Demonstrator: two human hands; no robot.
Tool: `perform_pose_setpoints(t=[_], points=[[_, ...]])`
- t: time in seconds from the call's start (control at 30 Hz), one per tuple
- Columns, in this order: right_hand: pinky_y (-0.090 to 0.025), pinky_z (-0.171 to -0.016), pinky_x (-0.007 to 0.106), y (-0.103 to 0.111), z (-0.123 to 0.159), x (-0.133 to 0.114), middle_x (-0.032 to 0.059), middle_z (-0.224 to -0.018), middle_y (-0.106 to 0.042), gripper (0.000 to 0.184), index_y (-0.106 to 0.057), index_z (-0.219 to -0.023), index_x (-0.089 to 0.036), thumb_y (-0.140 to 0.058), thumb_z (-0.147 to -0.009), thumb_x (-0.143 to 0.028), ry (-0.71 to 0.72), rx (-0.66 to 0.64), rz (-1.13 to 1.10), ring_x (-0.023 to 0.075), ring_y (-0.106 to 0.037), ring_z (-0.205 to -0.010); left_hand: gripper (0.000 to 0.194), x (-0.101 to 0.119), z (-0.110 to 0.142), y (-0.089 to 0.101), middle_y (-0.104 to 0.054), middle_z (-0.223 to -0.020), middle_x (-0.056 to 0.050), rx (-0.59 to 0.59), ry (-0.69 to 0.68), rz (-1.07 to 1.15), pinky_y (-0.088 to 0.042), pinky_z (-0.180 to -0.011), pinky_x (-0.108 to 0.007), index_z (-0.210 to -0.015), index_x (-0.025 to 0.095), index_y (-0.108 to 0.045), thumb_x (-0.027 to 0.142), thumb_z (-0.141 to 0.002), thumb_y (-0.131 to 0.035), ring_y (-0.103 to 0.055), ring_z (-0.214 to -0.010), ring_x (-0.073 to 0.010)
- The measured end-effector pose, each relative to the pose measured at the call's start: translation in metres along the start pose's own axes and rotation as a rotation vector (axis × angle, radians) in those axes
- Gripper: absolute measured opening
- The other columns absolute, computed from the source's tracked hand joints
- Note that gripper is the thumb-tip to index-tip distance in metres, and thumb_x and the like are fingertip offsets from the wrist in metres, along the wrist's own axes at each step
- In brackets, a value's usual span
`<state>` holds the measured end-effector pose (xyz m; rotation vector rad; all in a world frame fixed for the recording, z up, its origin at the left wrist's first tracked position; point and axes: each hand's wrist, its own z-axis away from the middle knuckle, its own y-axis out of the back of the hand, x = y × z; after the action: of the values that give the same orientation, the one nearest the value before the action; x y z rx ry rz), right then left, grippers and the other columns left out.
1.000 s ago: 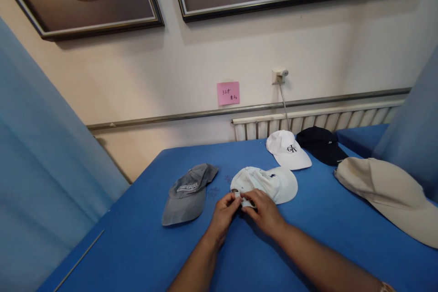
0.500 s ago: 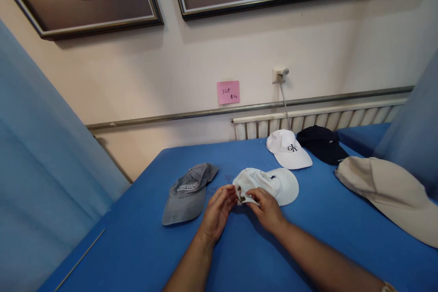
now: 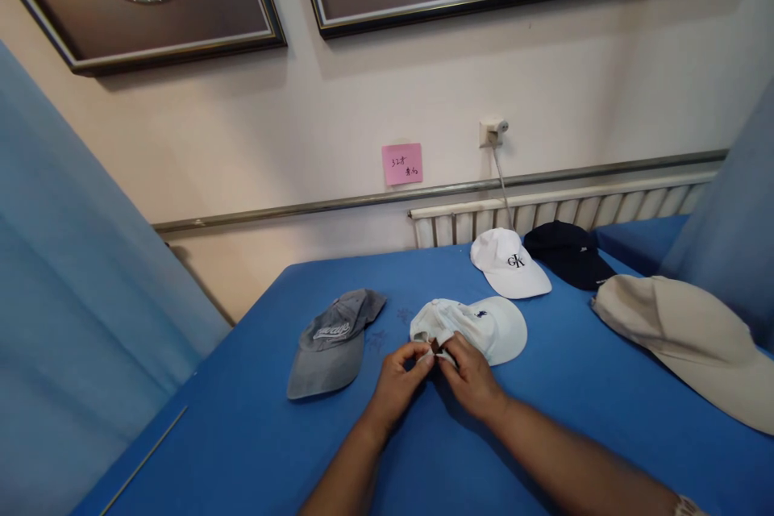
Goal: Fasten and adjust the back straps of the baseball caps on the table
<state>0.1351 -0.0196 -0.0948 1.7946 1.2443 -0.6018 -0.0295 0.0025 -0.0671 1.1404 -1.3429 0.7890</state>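
Observation:
A pale mint baseball cap (image 3: 453, 318) with a small dark logo lies on the blue surface, its brim pointing right. At its back strap, my left hand (image 3: 399, 383) pinches the strap end between thumb and finger. My right hand (image 3: 472, 375) grips the strap close beside it, near the small metal buckle, which the fingers partly cover. To the left of my hands rests a grey cap (image 3: 335, 343) with white lettering. A white cap (image 3: 511, 262) with black letters sits behind the mint one.
A navy cap (image 3: 568, 254) and a large beige cap (image 3: 683, 339) lie to the right. Blue curtains (image 3: 78, 298) hang at both sides. Behind the blue-covered table (image 3: 254, 435) are a radiator (image 3: 526, 218), a metal rail (image 3: 326, 204) and a plugged-in cord (image 3: 501, 173).
My left hand has gone from loosely spread fingers to a pinch on the strap, shifting slightly right toward my right hand. The caps lie where they were.

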Motion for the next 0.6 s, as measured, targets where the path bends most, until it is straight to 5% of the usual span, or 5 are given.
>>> perform_pose_setpoints(t=[0.1,0.23,0.5,0.6], points=[[-0.047,-0.086,0.035,-0.002,0.000,0.008,0.0062,-0.098,-0.060,0.026,-0.061,-0.105,-0.022,-0.044,-0.088,-0.012,-0.011,0.036,-0.025,0.0209,-0.057,-0.095,0.027,-0.001,-0.001,0.002,-0.070,-0.094,-0.007,-0.023,0.028,0.019,-0.042,-0.082,-0.028,-0.097,0.017,-0.075,0.034,-0.077,-0.070,-0.058,-0.087,-0.0206],[-0.047,-0.088,0.036,-0.004,0.000,0.015,0.0063,-0.101,-0.060,0.033,-0.061,-0.110,-0.023,-0.045,-0.085,-0.009,0.033,0.017,-0.052,0.0213,-0.058,-0.097,0.020,-0.002,-0.002,0.004,-0.067,-0.080,-0.004,-0.002,0.043,-0.051,-0.042,-0.074,-0.026,-0.084,0.015,-0.073,0.033,-0.076,-0.069,-0.056,-0.077,-0.0175],[-0.043,-0.098,0.041,0.004,0.002,-0.008,0.0092,-0.119,-0.054,0.045,-0.052,-0.126,-0.025,-0.060,-0.082,-0.017,0.091,0.020,-0.042,0.0246,-0.052,-0.112,0.026,-0.001,-0.001,0.004,-0.060,-0.072,-0.001,-0.051,0.051,-0.085,-0.040,-0.068,-0.024,-0.075,0.014,-0.066,0.039,-0.079,-0.066,-0.052,-0.070,-0.0139],[-0.046,-0.092,0.036,0.003,0.003,-0.014,0.0074,-0.110,-0.056,0.030,-0.059,-0.112,-0.024,-0.063,-0.083,-0.021,0.101,-0.010,-0.114,0.0219,-0.055,-0.104,0.025,-0.001,-0.001,0.004,-0.059,-0.069,-0.001,-0.003,0.041,-0.123,-0.039,-0.067,-0.024,-0.070,0.014,-0.065,0.038,-0.077,-0.067,-0.052,-0.069,-0.0142]])
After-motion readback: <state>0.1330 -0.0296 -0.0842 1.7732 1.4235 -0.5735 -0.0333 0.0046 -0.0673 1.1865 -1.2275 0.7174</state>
